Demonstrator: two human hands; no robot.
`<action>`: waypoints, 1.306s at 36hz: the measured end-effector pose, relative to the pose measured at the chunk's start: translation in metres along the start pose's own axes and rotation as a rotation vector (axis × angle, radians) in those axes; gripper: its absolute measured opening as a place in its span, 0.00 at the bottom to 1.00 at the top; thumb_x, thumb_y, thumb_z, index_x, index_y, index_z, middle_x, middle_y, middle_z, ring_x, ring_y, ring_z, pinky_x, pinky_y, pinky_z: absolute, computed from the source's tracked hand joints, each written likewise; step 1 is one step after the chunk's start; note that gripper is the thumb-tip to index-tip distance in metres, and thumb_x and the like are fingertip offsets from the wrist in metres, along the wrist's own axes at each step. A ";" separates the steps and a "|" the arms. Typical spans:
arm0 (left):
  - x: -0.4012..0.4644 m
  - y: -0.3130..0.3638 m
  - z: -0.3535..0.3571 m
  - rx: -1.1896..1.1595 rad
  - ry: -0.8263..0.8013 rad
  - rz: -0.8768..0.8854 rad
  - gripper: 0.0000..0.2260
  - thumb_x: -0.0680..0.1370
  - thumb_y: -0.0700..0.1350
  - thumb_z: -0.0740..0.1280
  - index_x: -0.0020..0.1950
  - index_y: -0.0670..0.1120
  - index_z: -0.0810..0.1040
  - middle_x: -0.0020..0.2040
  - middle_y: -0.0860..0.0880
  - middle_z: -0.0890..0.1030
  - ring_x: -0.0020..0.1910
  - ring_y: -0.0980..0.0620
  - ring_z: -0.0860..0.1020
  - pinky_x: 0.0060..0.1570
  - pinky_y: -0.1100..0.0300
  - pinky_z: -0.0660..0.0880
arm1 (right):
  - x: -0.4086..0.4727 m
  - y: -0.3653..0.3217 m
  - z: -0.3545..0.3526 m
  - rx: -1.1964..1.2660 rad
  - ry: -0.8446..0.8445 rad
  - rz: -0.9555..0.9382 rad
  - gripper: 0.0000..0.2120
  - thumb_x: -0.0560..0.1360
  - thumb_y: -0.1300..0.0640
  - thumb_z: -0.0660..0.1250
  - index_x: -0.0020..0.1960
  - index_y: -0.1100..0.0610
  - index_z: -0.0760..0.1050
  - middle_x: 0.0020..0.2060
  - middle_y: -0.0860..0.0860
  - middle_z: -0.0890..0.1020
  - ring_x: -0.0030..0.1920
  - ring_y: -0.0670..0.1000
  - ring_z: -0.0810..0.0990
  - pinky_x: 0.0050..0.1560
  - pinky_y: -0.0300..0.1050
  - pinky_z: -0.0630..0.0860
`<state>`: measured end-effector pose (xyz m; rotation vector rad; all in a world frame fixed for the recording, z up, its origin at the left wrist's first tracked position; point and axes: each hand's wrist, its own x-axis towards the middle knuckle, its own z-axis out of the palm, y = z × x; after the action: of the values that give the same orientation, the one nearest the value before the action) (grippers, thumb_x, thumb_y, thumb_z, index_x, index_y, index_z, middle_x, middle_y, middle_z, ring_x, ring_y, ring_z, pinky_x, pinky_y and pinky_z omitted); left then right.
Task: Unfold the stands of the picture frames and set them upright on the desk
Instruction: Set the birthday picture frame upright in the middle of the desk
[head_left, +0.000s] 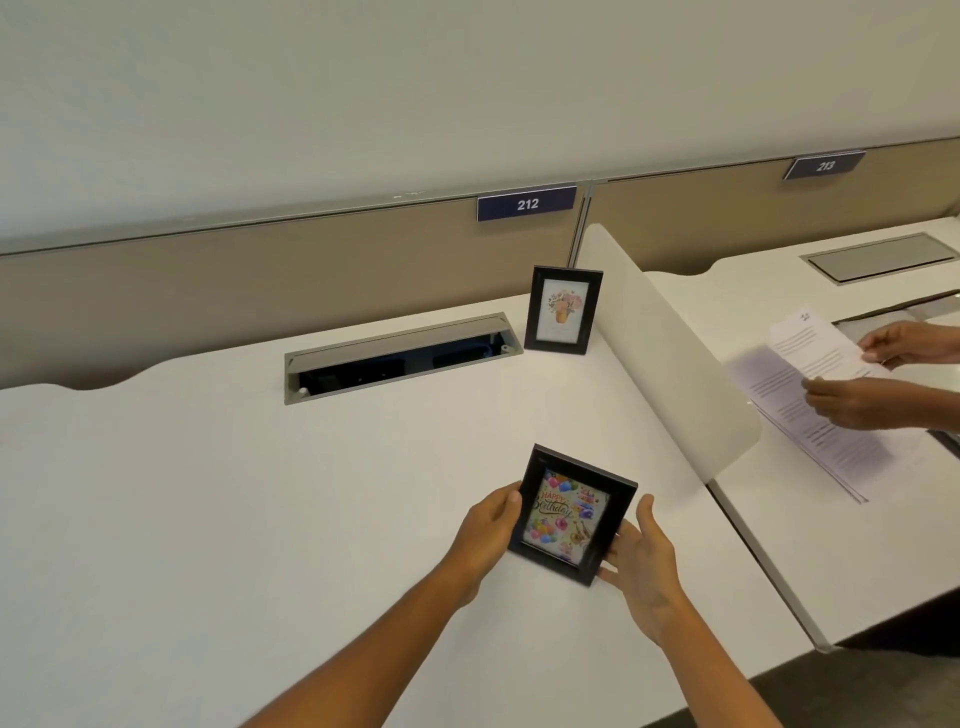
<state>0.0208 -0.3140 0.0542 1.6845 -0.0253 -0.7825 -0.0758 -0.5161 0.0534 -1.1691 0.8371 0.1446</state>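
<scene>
the birthday picture frame (571, 514) is low in the middle of the picture, tilted, and we hold it between both hands. our left hand (488, 530) grips its left edge and our right hand (641, 561) grips its right bottom corner. the flower picture frame (563, 310) stands upright on the white desk (208, 493), higher up, beside the divider (670, 353).

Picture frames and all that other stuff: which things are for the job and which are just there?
For the job: birthday frame, left hand, right hand, flower frame, desk.

Just there: cable box, papers, divider, sign 212.
</scene>
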 end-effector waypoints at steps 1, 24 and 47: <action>0.000 0.000 0.000 0.003 0.010 0.001 0.15 0.85 0.59 0.57 0.71 0.65 0.74 0.55 0.73 0.80 0.53 0.76 0.77 0.39 0.81 0.73 | 0.001 0.000 0.001 0.010 -0.002 0.000 0.46 0.78 0.21 0.49 0.77 0.52 0.78 0.70 0.57 0.85 0.71 0.62 0.82 0.79 0.71 0.69; 0.016 0.006 0.009 -0.015 0.131 0.020 0.14 0.86 0.54 0.59 0.59 0.53 0.83 0.50 0.57 0.87 0.47 0.65 0.84 0.38 0.72 0.78 | 0.010 0.001 0.005 0.073 -0.079 -0.039 0.40 0.79 0.22 0.53 0.76 0.48 0.80 0.68 0.54 0.87 0.71 0.61 0.83 0.77 0.69 0.72; -0.052 -0.004 -0.156 -0.060 0.468 0.036 0.11 0.85 0.55 0.60 0.49 0.58 0.81 0.45 0.63 0.85 0.49 0.62 0.82 0.34 0.74 0.76 | 0.006 -0.009 0.188 -0.131 -0.338 -0.010 0.39 0.82 0.25 0.49 0.75 0.48 0.80 0.68 0.54 0.87 0.72 0.61 0.82 0.78 0.73 0.71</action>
<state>0.0576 -0.1560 0.0847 1.7674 0.2898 -0.3441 0.0275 -0.3613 0.0814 -1.2286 0.5296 0.3825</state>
